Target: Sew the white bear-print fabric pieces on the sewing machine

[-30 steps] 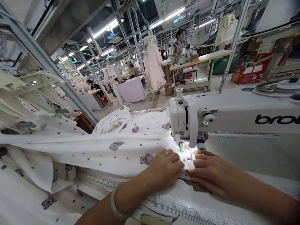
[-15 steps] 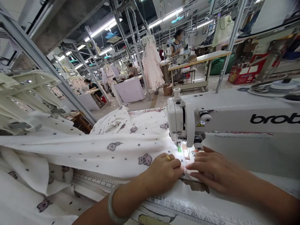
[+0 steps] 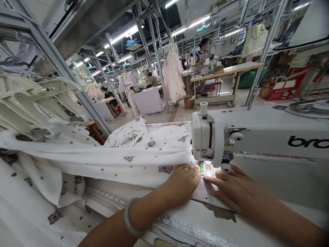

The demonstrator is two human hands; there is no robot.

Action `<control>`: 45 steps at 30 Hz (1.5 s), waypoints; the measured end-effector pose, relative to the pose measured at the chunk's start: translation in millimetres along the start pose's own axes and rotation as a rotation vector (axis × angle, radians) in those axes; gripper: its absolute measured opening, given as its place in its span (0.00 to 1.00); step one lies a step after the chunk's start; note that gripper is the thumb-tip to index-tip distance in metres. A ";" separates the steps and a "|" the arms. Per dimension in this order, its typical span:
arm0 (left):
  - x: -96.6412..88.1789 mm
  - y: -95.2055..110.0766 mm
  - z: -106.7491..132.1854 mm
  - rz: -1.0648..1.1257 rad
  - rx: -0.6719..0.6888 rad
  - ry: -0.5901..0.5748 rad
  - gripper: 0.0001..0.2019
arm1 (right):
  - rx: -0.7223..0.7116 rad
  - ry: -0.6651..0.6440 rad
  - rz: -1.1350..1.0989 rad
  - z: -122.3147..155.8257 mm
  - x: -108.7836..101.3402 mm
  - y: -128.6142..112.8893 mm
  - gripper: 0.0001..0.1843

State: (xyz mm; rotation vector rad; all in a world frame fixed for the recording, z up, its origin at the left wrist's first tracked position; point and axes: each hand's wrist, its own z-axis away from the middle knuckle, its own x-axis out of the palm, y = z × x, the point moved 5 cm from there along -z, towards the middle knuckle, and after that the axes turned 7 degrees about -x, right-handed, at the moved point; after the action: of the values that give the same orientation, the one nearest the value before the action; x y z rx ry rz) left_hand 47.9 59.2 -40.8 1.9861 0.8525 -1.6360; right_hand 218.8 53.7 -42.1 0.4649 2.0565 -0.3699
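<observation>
A white sewing machine (image 3: 257, 135) stands on the table at the right, its needle head lit near the middle. White cloth with small bear prints (image 3: 133, 157) runs from the left up to the needle. My left hand (image 3: 182, 183), with a ring and a pale bangle on the wrist, presses the cloth's edge down just left of the needle, fingers curled together. My right hand (image 3: 231, 190) lies flat on the machine bed just right of the needle, fingers stretched out, holding nothing.
A printed ruler strip (image 3: 185, 228) runs along the table's front edge. More printed cloth (image 3: 33, 192) is heaped at the left under cream plastic racks (image 3: 33, 99). Behind are steel posts, hanging pale garments (image 3: 173, 75), other tables and several people at work.
The cloth has fed further under the needle and both hands have slid slightly toward it. The camera has shifted, so the machine head sits a little further right.
</observation>
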 end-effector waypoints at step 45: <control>-0.7 -8.1 -6.7 0.090 -0.099 -0.115 0.28 | 0.015 0.029 0.049 16.6 15.0 15.3 0.14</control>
State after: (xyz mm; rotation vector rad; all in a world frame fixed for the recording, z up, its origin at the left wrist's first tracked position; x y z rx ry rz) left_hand 47.0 69.4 -38.3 1.8181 0.7754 -1.6080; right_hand 231.4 62.6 -64.4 0.5318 2.0677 -0.3509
